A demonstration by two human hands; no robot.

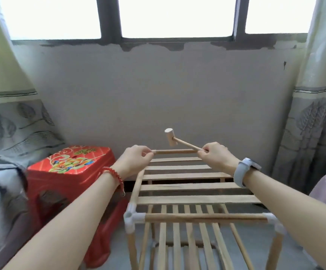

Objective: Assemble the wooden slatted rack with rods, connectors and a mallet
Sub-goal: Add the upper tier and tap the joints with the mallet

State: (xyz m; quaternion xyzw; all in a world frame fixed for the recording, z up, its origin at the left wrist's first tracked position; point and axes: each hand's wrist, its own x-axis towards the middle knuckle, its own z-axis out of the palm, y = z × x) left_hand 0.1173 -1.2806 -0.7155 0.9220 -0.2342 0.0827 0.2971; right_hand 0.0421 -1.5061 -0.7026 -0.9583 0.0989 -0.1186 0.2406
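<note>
Near: front rod [205, 217] joins white connector [131, 218] at rack [193, 187] corner, slats behind. Far edge: left hand [133, 159] pinches left end of rod [174, 151]; right hand [217, 155] grips mallet [172, 138] handle, seemingly also rod's right end. Mallet head raised above rack. Red stool [68, 172] left.

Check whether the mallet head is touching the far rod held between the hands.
Apart. The head view shows the mallet head raised above the far rod, with grey wall visible between them; only the handle, gripped by the right hand, reaches down to the rod's end.
</note>
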